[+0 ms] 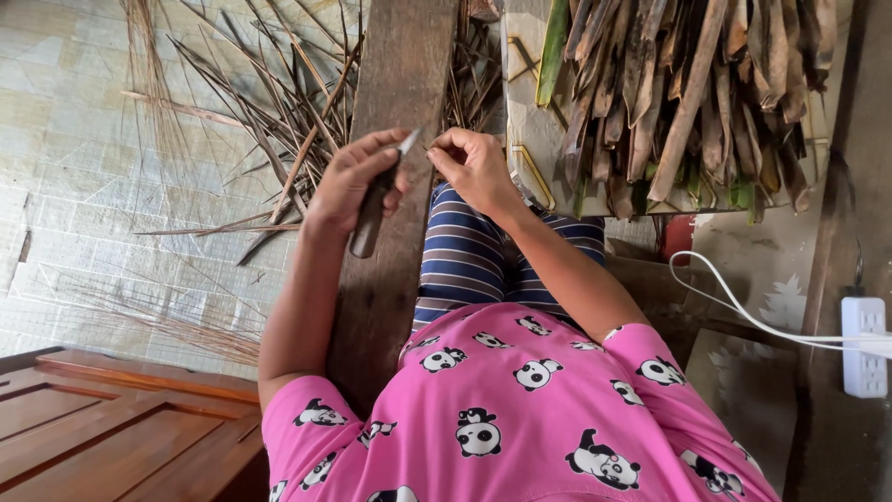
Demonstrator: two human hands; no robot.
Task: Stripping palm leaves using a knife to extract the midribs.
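- Left hand [358,181] grips a dark-handled knife [376,204] over the upright wooden plank [390,93].
- Right hand [474,167] pinches a thin leaf rib [429,149] touching the blade tip.
- Dried palm strips [678,93] heap near the top right corner.

Pink panda-print shirt [520,418], navy-and-white striped shorts [469,256], brown dried leaves [688,93], white power strip [864,346], dark-handled knife [372,214].

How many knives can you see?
1. The knife is shut in the left hand, blade tip up near the right hand. Others could be hidden under the leaf strips.
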